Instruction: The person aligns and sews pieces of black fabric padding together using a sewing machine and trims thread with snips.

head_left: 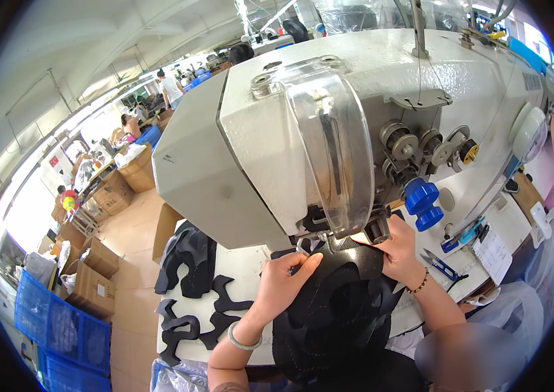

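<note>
Under the head of a large pale grey sewing machine [257, 144] lies a black fabric piece [348, 264], lit by a small lamp near the needle. My left hand [283, 281] is closed at the piece's left edge, thumb and forefinger pinched beside the presser foot. At the right edge my right hand [399, 251] grips the same piece; some of its fingers are hidden behind it and the machine. More black material [329, 320] hangs down toward me, and I cannot tell whether it is all one piece. A clear plastic guard [332, 144] covers the thread lever.
Cut black pieces [189, 258] lie stacked and loose on the white table [231, 251] at left. Thread snips [445, 266], a blue pen and a paper note [492, 253] lie at right. Blue crates [61, 317] and cardboard boxes [91, 287] stand on the floor; other people sit or stand farther off.
</note>
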Demonstrator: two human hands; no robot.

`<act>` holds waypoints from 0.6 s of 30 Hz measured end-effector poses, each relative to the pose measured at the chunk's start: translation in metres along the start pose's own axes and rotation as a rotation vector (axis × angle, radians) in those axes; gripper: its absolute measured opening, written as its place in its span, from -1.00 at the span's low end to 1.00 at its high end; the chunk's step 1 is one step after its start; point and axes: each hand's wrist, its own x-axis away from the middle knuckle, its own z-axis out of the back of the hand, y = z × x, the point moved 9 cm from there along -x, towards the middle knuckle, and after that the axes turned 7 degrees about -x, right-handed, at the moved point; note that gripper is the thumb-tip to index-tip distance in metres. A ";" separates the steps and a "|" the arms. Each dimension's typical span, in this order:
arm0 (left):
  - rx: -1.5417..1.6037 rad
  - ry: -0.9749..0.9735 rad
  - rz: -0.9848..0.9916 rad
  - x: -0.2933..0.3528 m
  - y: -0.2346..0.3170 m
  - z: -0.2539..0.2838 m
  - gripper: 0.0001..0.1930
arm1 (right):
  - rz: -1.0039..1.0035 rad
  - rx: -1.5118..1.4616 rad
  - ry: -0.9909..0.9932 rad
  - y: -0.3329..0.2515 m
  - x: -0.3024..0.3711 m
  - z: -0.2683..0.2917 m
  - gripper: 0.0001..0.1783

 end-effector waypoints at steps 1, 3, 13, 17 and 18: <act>0.003 0.002 0.000 0.000 -0.001 0.000 -0.62 | -0.002 -0.005 -0.012 0.000 0.001 -0.001 -0.70; 0.028 -0.008 -0.022 0.000 -0.002 -0.001 -0.65 | 0.010 -0.003 -0.009 -0.001 0.002 -0.001 -0.70; 0.079 -0.014 -0.035 0.000 -0.002 0.000 -0.66 | -0.186 -0.449 -0.138 0.015 -0.003 0.010 -0.67; 0.069 -0.021 -0.028 -0.001 -0.005 0.000 -0.68 | -0.170 -0.256 -0.237 -0.019 -0.031 0.004 -0.75; 0.075 -0.016 -0.023 -0.001 -0.006 -0.001 -0.68 | -0.022 -0.046 -0.223 -0.036 -0.037 0.003 -0.77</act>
